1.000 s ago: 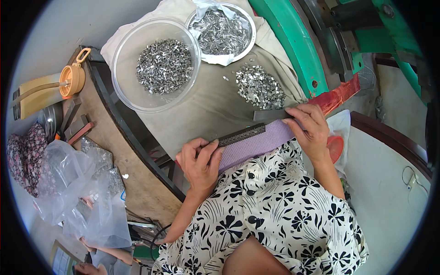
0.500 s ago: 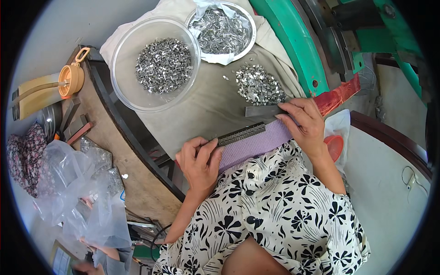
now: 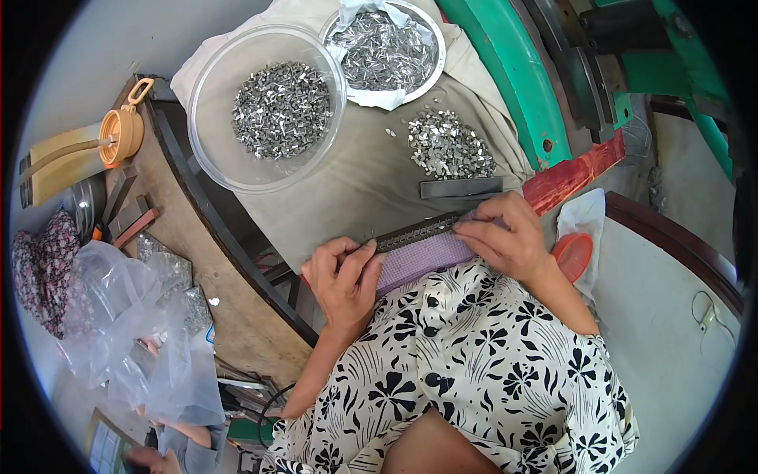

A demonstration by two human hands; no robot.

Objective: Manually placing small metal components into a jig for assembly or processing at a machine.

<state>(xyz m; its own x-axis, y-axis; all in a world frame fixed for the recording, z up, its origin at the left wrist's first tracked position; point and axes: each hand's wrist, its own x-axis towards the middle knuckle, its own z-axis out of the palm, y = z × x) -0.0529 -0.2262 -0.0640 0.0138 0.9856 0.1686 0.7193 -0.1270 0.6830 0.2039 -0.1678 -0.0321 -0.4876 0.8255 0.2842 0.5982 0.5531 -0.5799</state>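
A dark slotted metal strip [image 3: 417, 232] lies along a purple woven pad [image 3: 422, 261] in front of me. My left hand [image 3: 342, 276] is closed on the strip's left end, thumb and fingers together. At the other end, my right hand [image 3: 503, 235] has its thumb and fingertips pinched at the strip; whether a small piece sits between them is hidden. A flat grey metal bar [image 3: 460, 188] rests on the cloth just beyond that hand. Behind the bar is a loose pile of small shiny metal pieces [image 3: 450, 146].
Farther back stand a clear round tub [image 3: 201, 150] of short metal pieces and a lined bowl [image 3: 438, 67] of longer slivers. Green machinery [image 3: 513, 79] borders the right. Plastic bags [image 3: 126, 316] lie at left. Another person's arm [image 3: 185, 430] shows at lower left.
My right hand has left the flat grey bar and come nearer and slightly left, to the slotted strip's right end. My left hand has stayed put.
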